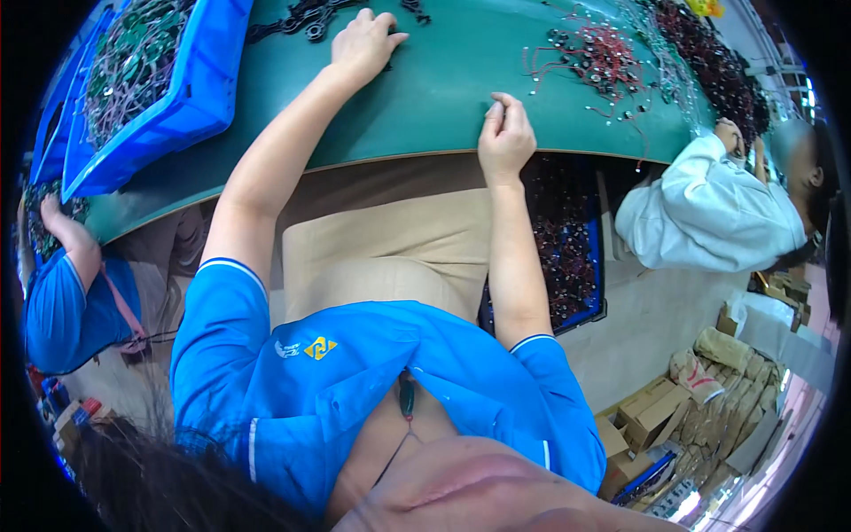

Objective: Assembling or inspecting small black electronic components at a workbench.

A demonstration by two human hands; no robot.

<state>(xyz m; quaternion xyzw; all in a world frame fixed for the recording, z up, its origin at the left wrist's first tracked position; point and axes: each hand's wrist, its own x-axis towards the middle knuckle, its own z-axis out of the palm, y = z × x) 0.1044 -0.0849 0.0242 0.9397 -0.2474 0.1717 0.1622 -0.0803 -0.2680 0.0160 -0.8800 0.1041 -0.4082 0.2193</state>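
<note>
Over the far part of the green worktable, my left hand point(362, 46) has its fingers bent and its thumb held apart; nothing shows in its grip. Black ring-ended parts with leads point(315, 21) lie just left of it. Near the table's front edge is my right hand point(507, 135), fingers curled in with the thumb against them. Whatever it may hold is too small or hidden. To its right, a loose pile of red-wired small black parts point(612, 60) is spread on the table point(443, 71).
A blue crate point(206, 102) of green and pale wired parts stands at left. More dark parts point(709, 62) are heaped far right, beside a person in a white top point(718, 213). Another person in blue point(58, 310) is at left. Below the table sits a bin of parts point(567, 248).
</note>
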